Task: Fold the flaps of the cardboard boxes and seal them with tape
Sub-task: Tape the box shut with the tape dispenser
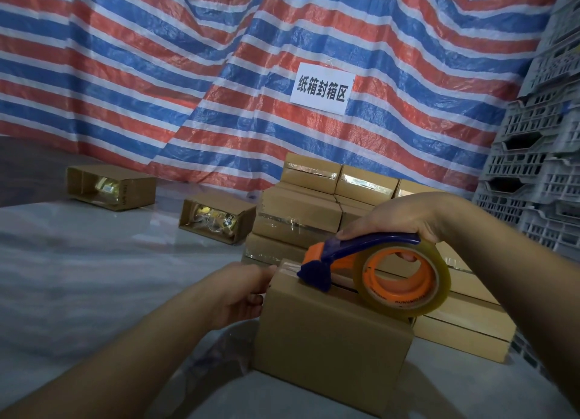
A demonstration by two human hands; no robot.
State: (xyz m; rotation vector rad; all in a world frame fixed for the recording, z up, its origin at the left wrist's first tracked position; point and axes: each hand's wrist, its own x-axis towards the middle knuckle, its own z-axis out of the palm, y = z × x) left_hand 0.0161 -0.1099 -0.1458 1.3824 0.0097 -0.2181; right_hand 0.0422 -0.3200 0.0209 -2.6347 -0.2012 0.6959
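Two hands are at work — the left hand (pixel 241 293) and the right hand (pixel 405 217) — with one tape dispenser (pixel 370 261) carrying one roll of clear tape (pixel 405 280). One box (pixel 329 334) sits under them. Two open boxes (pixel 110 186) (pixel 216 217) lie on their sides farther off. The stack of taped boxes (pixel 298 211) shows at least seven — more may be hidden. One white sign (pixel 323 88) hangs on one striped tarp (pixel 157 73).
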